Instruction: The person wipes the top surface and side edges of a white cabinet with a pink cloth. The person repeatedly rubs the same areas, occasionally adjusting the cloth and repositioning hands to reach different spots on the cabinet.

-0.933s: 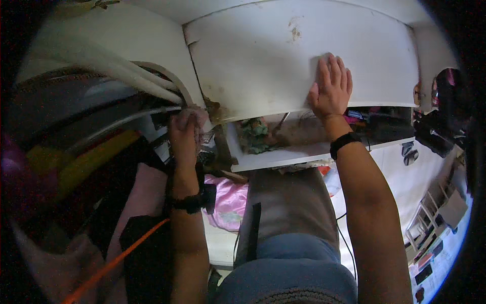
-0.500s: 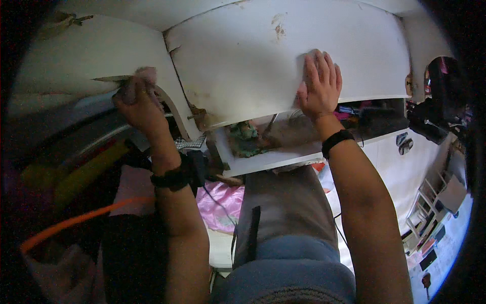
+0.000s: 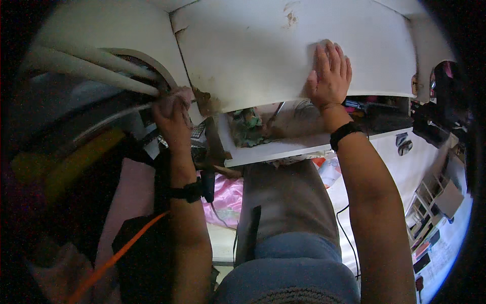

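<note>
In my left hand [image 3: 172,121] is a crumpled pinkish cloth [image 3: 181,95], pressed between the closed fingers. It is beside the curved end of a white side panel, where pale tubes [image 3: 121,76] come close to it. My right hand [image 3: 331,76] lies flat, fingers stretched, on the stained white panel [image 3: 253,55] in front of me. That panel's lower left corner is chipped and brown. Beneath its lower edge is an open compartment with a white front board [image 3: 283,156], holding a crumpled green thing [image 3: 247,121] and dark items.
Shiny pink fabric [image 3: 228,195] lies below the compartment on the left. An orange strap [image 3: 126,243] and a pink cloth strip [image 3: 129,187] are at the left, near dark shapes. A black cable [image 3: 349,243] hangs on the right, and a white rack [image 3: 422,210] stands farther right.
My left hand has moved down and to the right with the cloth, and the pale tubes show beside it now. My right hand stays flat on the panel; the view has shifted slightly.
</note>
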`<state>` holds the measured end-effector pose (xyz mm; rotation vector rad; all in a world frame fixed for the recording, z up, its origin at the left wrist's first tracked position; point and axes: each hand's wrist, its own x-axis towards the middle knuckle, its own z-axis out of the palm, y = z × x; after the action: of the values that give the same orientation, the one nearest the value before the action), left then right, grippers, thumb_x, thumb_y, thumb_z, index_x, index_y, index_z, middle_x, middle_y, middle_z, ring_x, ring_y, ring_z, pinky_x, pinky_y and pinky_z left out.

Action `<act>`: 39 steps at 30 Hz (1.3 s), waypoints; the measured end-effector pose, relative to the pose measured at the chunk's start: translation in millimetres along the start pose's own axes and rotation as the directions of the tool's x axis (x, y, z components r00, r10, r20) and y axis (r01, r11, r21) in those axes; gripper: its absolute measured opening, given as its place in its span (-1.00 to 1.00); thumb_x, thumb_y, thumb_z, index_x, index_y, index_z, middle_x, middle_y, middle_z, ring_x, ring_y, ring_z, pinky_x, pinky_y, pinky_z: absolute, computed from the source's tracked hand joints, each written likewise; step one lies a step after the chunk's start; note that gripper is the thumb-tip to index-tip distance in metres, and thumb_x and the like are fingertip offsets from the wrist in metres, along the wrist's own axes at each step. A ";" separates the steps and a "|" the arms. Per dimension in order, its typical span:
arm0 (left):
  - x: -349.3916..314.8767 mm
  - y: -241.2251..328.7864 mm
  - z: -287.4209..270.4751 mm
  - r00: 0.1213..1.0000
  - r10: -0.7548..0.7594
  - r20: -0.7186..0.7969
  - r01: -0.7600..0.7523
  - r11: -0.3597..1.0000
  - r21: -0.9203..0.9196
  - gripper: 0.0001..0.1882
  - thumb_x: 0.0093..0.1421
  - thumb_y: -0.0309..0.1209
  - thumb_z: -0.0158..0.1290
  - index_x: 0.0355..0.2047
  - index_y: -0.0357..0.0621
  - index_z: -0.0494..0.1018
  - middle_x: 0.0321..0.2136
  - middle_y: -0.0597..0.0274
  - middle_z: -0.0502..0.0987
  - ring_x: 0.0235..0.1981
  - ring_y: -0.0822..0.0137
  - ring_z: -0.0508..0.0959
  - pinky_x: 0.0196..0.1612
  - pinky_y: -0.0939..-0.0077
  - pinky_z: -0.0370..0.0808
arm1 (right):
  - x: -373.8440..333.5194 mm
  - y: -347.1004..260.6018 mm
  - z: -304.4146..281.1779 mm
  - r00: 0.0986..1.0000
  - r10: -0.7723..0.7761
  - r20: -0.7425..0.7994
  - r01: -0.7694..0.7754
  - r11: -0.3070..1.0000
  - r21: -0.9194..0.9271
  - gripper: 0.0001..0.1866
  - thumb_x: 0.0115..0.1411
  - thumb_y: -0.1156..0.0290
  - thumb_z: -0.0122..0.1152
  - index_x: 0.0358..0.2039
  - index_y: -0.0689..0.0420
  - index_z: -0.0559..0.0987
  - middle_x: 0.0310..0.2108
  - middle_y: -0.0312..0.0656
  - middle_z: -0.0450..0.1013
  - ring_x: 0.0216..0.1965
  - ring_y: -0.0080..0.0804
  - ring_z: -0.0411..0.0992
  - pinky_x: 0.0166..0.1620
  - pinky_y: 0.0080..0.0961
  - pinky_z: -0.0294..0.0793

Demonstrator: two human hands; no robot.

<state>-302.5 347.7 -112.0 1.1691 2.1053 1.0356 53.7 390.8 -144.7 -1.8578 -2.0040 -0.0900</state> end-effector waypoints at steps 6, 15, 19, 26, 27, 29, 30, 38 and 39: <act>-47.0 -30.5 -4.6 0.976 -0.169 0.139 0.208 0.915 -0.345 -0.57 0.20 -0.51 0.05 0.05 -0.22 0.20 -0.03 0.11 0.32 -0.12 0.21 0.43 -0.08 0.37 0.43 | 0.6 1.3 4.1 0.999 -0.007 -0.038 0.007 1.000 0.000 -0.30 -0.04 0.24 0.08 0.21 -0.11 0.33 0.29 -0.16 0.14 0.34 -0.10 0.02 0.35 -0.02 -0.09; -68.7 -55.3 14.6 0.987 -0.156 0.030 0.149 0.848 -0.509 -0.55 0.21 -0.51 0.04 0.08 -0.09 0.18 -0.04 0.13 0.29 -0.14 0.34 0.42 -0.33 0.58 0.50 | -1.8 5.6 7.5 0.998 -0.029 -0.049 0.029 1.000 -0.010 -0.31 -0.04 0.24 0.08 0.20 -0.10 0.34 0.28 -0.16 0.16 0.33 -0.08 0.04 0.34 -0.02 -0.07; -73.9 -34.6 15.0 0.975 -0.217 0.039 0.203 0.815 -0.543 -0.61 0.23 -0.41 0.04 0.03 -0.09 0.20 -0.25 0.18 0.38 -0.40 0.39 0.46 -0.51 0.61 0.44 | -2.4 6.4 9.4 0.994 -0.067 -0.088 0.068 0.998 0.014 -0.32 -0.04 0.24 0.08 0.19 -0.10 0.35 0.27 -0.15 0.18 0.31 -0.06 0.08 0.33 -0.02 -0.05; -33.8 -4.0 -7.4 0.898 -0.290 0.330 0.434 0.700 -0.567 -0.56 0.25 -0.19 0.03 0.05 -0.08 0.21 -0.34 0.16 0.44 -0.60 0.37 0.46 -0.64 0.56 0.37 | -5.1 6.4 11.4 0.995 -0.073 -0.072 0.070 0.997 -0.040 -0.34 0.00 0.19 0.08 0.19 -0.10 0.33 0.27 -0.15 0.17 0.31 -0.07 0.07 0.33 -0.02 -0.06; -35.2 -1.3 -6.1 0.911 -0.333 0.241 0.411 0.710 -0.572 -0.58 0.24 -0.21 0.05 0.02 -0.10 0.24 -0.30 0.13 0.44 -0.53 0.32 0.49 -0.56 0.50 0.42 | -6.3 7.1 12.0 0.995 -0.070 -0.070 0.067 0.997 -0.038 -0.35 0.02 0.18 0.07 0.20 -0.10 0.32 0.27 -0.15 0.16 0.32 -0.08 0.06 0.33 -0.02 -0.07; -47.4 4.2 -0.1 0.926 -0.370 0.070 0.339 0.736 -0.587 -0.62 0.22 -0.23 0.08 -0.05 -0.14 0.29 -0.21 0.07 0.45 -0.39 0.22 0.54 -0.41 0.38 0.51 | -6.3 8.3 15.0 0.996 -0.066 -0.065 0.063 0.997 -0.054 -0.35 0.04 0.17 0.05 0.21 -0.10 0.30 0.28 -0.16 0.14 0.33 -0.09 0.04 0.33 -0.02 -0.08; -59.4 7.2 6.0 0.954 -0.272 -0.124 0.186 0.864 -0.467 -0.62 0.21 -0.26 0.09 -0.05 -0.16 0.31 -0.16 0.06 0.43 -0.30 0.19 0.52 -0.29 0.34 0.50 | -5.2 8.9 16.0 0.996 -0.068 -0.051 0.065 0.996 -0.061 -0.35 0.05 0.17 0.05 0.21 -0.10 0.30 0.29 -0.16 0.13 0.33 -0.09 0.02 0.33 -0.02 -0.09; -143.0 41.7 28.5 0.991 0.118 0.058 -0.099 0.960 -0.261 -0.61 0.25 -0.36 0.02 0.06 -0.20 0.29 0.03 0.06 0.36 0.06 0.15 0.37 0.12 0.30 0.31 | -16.4 -31.6 -40.8 0.975 -0.041 0.219 -0.072 0.872 0.485 -0.59 0.14 0.31 0.16 0.02 0.10 0.47 0.16 -0.05 0.28 0.21 -0.03 0.19 0.25 -0.10 0.11; -142.8 47.0 33.9 0.989 0.040 0.143 0.020 0.920 -0.392 -0.61 0.28 -0.35 -0.02 0.08 -0.20 0.29 0.03 0.06 0.36 0.07 0.15 0.37 0.12 0.30 0.31 | -28.8 -46.4 -56.5 0.915 0.026 0.402 -0.309 0.685 0.660 -0.62 0.13 0.34 0.16 -0.01 0.13 0.49 0.13 -0.03 0.30 0.18 -0.02 0.23 0.22 -0.14 0.17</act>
<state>-184.8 252.6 -83.3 1.0200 1.6755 1.2631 23.6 340.6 -92.2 -1.5669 -1.6726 1.0272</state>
